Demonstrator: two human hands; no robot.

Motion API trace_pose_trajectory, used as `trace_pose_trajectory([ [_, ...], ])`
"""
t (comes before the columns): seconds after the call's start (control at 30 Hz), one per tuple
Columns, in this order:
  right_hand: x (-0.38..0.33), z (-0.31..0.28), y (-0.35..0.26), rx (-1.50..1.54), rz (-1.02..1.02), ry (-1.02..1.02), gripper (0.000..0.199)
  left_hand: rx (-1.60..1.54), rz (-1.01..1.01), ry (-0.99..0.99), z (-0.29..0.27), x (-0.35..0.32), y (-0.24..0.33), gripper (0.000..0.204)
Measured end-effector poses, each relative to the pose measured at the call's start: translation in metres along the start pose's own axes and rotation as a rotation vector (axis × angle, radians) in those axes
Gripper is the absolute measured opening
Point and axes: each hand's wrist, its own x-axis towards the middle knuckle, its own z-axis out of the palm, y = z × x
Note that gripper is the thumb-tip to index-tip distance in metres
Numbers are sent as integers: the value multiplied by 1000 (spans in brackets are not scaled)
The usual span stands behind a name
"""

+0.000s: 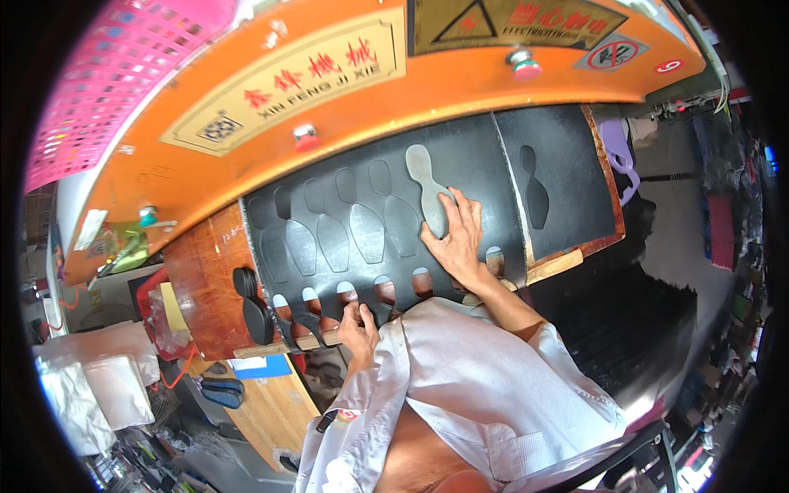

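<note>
In the centre of the frame, a grey template [420, 168] lies on a black sheet [472, 156] over the table [205, 287]. The right hand [458, 238] has its grip around the template's lower part, thumb on one edge, fingers across the other. The left hand [359, 330] is at the sheet's lower edge, fingers bent; whether its grip pinches anything, I cannot tell. Dark soles [258, 320] lie at centre-left.
</note>
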Motion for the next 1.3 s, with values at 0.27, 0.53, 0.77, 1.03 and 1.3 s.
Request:
trace_pose_trajectory([
  [0.27,64,-46,27,399,115,195,28,49,127,182,26,48,30,25],
  [0.53,175,-108,34,360,-99,367,16,101,163,183,43,138,56,28],
  [0.77,114,-113,91,167,69,241,12,112,174,213,43,189,83,24],
  [1.03,62,-74,128,39,128,122,29,86,180,236,43,187,86,26],
  [1.3,49,-66,128,-44,65,175,28,24,184,155,36,186,78,34],
])
